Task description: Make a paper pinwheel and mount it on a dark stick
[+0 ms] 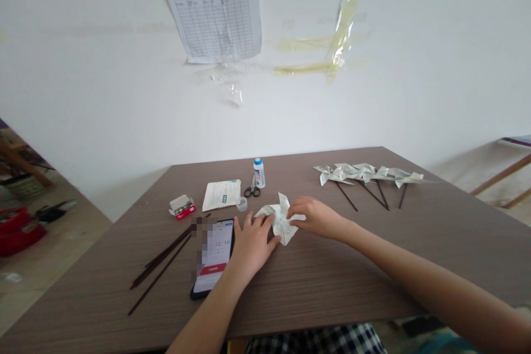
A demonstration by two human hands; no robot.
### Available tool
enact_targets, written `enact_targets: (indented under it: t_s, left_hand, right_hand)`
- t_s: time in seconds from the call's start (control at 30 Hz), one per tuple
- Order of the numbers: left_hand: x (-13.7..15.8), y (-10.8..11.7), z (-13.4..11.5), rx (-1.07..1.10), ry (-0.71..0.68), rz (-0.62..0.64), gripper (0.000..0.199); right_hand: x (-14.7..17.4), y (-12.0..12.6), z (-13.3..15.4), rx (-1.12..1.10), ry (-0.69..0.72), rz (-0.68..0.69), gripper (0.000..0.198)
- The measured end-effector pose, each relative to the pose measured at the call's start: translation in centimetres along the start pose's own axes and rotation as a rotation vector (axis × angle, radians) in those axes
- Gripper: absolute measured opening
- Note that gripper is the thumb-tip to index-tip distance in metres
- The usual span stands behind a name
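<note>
A printed-paper pinwheel (284,228) with folded blades lies on the brown table in front of me. My left hand (254,242) rests on the table with its fingers spread, the thumb and fingertips at the pinwheel's left edge. Bent over the right side of the paper, my right hand (317,215) has its fingers closed on a blade. Part of that blade is hidden behind the fingers. Just left of my left hand lies a phone (215,257) with a lit screen.
Dark sticks (161,257) lie at the left, near a small red-and-white box (182,208). Farther back are a stack of paper (222,194), a tape roll (241,204), scissors (252,192) and a blue-capped bottle (259,173). Several finished pinwheels (365,173) on sticks lie at back right.
</note>
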State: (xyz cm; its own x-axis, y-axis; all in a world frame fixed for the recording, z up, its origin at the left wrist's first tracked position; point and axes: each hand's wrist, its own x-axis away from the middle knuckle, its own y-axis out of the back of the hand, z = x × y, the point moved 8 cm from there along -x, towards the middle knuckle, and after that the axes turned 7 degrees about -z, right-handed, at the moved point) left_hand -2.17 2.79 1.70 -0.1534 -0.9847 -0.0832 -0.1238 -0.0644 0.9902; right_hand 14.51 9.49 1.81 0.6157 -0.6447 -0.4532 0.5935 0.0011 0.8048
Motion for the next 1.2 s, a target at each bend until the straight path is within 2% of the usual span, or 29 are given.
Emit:
enact_targets:
  t_s: [0.13, 0.3, 0.53, 0.7, 0.87, 1.07, 1.2]
  left_hand:
    - [0.0, 0.1, -0.2, 0.011, 0.005, -0.013, 0.059]
    - [0.1, 0.2, -0.4, 0.015, 0.009, 0.011, 0.061]
    - [0.1, 0.3, -0.8, 0.002, 0.005, 0.015, 0.061]
    - [0.1, 0.4, -1.0, -0.002, -0.009, 0.008, 0.060]
    - [0.0, 0.2, -1.1, 0.002, -0.006, 0.013, 0.060]
    - [0.0, 0.2, -1.2, 0.005, 0.005, 0.018, 0.060]
    - [0.0, 0.2, -1.1, 0.008, -0.001, 0.021, 0.061]
  right_hand:
    - [1.7, -0.7, 0.2, 0.069, -0.070, 0.042, 0.020]
    - [2.2, -1.4, -0.3, 0.126, -0.135, 0.050, 0.009]
    - [2.5, -1.7, -0.4, 0.189, -0.224, 0.001, 0.023]
    - [2.8, -2.0, -0.8, 0.193, -0.263, -0.006, 0.023]
    - [2.7, -1.9, -0.9, 0.165, -0.167, -0.058, 0.017]
    - [2.7, -0.9, -0.9, 0.062, -0.069, -0.068, 0.034]
    - [2.6, -0.7, -0.5, 0.076, -0.006, -0.061, 0.028]
